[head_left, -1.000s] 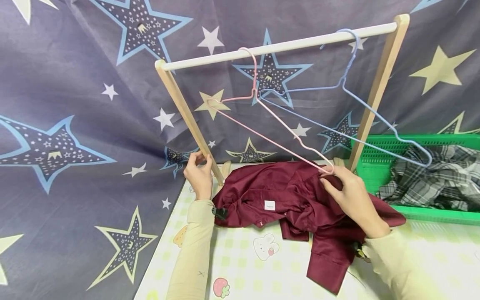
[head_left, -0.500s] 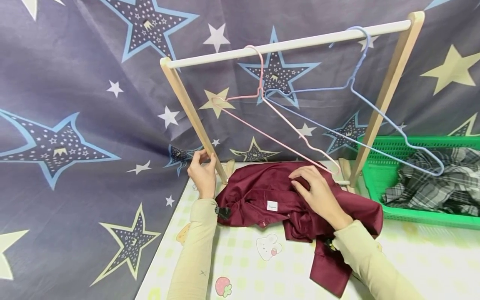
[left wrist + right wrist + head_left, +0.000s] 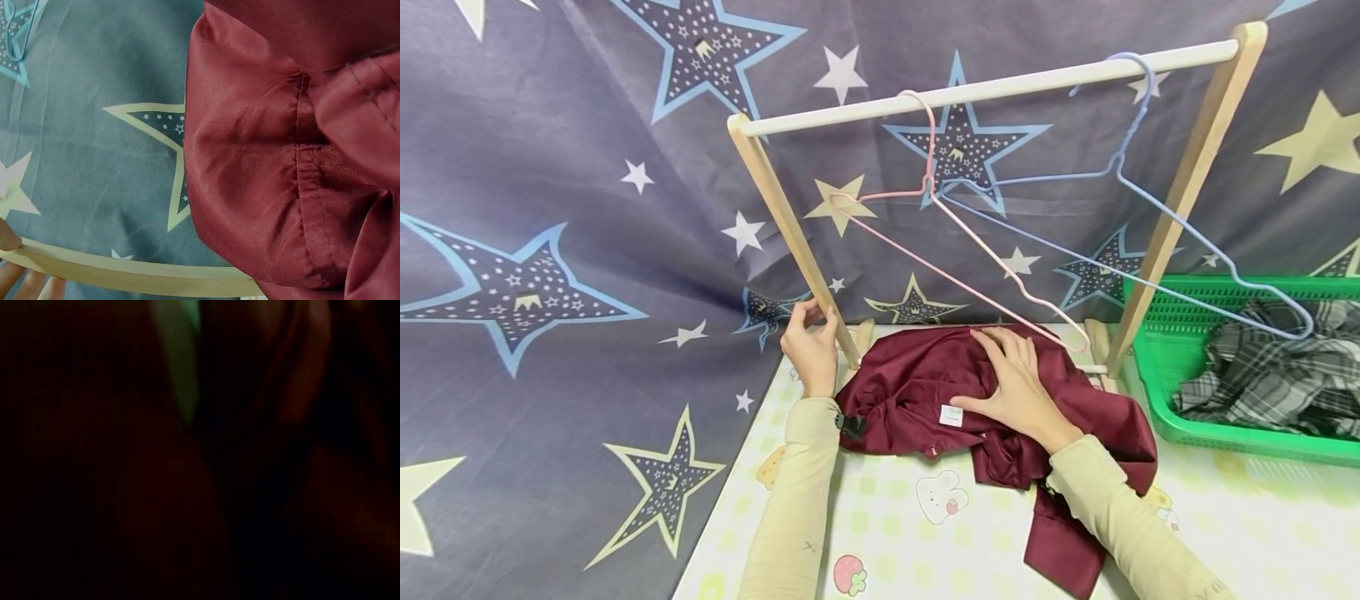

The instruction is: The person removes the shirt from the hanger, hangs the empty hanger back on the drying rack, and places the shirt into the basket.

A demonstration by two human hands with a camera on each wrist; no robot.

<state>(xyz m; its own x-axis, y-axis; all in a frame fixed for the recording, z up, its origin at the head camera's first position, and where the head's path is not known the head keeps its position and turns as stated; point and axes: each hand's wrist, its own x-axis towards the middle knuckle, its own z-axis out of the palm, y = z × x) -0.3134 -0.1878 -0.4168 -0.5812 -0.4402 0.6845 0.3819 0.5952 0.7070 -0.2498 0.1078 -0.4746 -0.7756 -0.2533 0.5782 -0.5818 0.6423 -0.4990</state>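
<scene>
My left hand [image 3: 812, 354] pinches the left wooden post [image 3: 786, 225] of a small clothes rack, low down; in the left wrist view its fingers [image 3: 36, 284] lie against the post [image 3: 137, 272]. A crumpled maroon shirt [image 3: 917, 358] with a white neck label lies beneath the rack. Over the shirt is my right hand [image 3: 1017, 390], thumb and fingers spread apart, the thumb tip by the label. A pink hanger [image 3: 931, 158] hangs from the white rail above, its lower right end just beyond that hand. The right wrist view is nearly black.
To the right on the same rail hangs a blue hanger [image 3: 1126, 142]. A green basket [image 3: 1262, 450] holding a grey plaid garment [image 3: 1277, 367] stands beyond the right post. Behind everything hangs a star-patterned curtain [image 3: 580, 400]. A checked cloth [image 3: 887, 517] covers the table.
My right hand has let go of the pink hanger's lower right end, moved left over the shirt and spread its fingers. My left hand stays at the post. The view has shifted slightly.
</scene>
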